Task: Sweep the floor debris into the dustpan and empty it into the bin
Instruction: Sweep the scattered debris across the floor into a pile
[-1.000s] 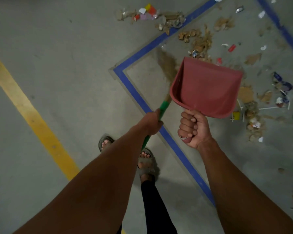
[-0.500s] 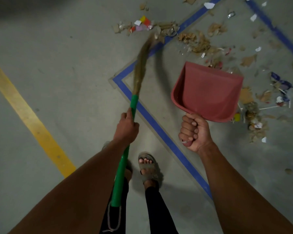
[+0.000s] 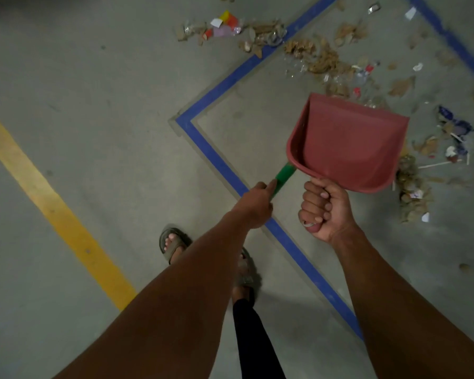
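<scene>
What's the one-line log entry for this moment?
left hand: holds broom | right hand: holds dustpan, empty | debris: on floor

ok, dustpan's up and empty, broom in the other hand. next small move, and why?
Probably lower the dustpan to the floor beside the debris. The right hand holds it empty, and the litter is unswept. The left hand grips the broom handle, whose head is hidden behind the pan.

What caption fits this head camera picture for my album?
Right hand holds an empty red dustpan, left hand grips a green broom.
</scene>
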Available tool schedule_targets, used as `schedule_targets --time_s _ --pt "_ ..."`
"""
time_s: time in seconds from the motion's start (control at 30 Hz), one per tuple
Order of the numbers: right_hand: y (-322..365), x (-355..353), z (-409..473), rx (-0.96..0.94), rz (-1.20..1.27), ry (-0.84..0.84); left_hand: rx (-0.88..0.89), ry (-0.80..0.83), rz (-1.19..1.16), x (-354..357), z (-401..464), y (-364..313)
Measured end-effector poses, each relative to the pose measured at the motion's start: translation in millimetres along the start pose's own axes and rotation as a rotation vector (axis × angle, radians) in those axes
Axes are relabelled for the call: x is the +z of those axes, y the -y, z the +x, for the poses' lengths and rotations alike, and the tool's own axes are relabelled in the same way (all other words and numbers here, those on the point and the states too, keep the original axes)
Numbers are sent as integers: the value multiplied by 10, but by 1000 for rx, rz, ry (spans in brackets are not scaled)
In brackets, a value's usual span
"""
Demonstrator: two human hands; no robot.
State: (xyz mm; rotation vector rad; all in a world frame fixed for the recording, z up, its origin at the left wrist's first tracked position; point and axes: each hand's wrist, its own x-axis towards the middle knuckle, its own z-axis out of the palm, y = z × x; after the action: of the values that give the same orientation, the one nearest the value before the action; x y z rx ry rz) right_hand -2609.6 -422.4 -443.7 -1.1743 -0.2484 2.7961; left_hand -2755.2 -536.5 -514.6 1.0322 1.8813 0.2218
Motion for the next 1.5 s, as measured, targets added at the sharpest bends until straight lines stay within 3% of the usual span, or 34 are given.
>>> schedule_targets --time_s 0.13,0.27,0.5,0.67,0.73,0.9,1.03,1.17,1.3,1.5 --pt "50 46 25 5 -5 13 134 -120 99 -251 -19 140" --pt "48 202 183 17 -6 38 92 -280 87 -605 -79 504" --pt "13 596 626 42 19 100 -343 -557 -108 -1142 23 1013" --pt "22 775 986 57 8 86 -582 -417 -221 -1475 441 1199" --pt "27 827 1096 60 4 85 -517 -292 -158 -1531 576 1210" --pt "-14 985 1342 68 26 65 -140 -51 128 -1570 815 1088" --pt "-33 1221 1516 71 29 21 110 -26 275 -1736 894 1195" --pt "-17 1514 1751 56 27 41 140 -167 246 -2083 830 1507" --pt "16 1839 2031 56 14 83 17 -362 160 -2601 731 1940" --pt "126 2154 2421 89 1 141 -388 -615 -10 -3283 807 2438"
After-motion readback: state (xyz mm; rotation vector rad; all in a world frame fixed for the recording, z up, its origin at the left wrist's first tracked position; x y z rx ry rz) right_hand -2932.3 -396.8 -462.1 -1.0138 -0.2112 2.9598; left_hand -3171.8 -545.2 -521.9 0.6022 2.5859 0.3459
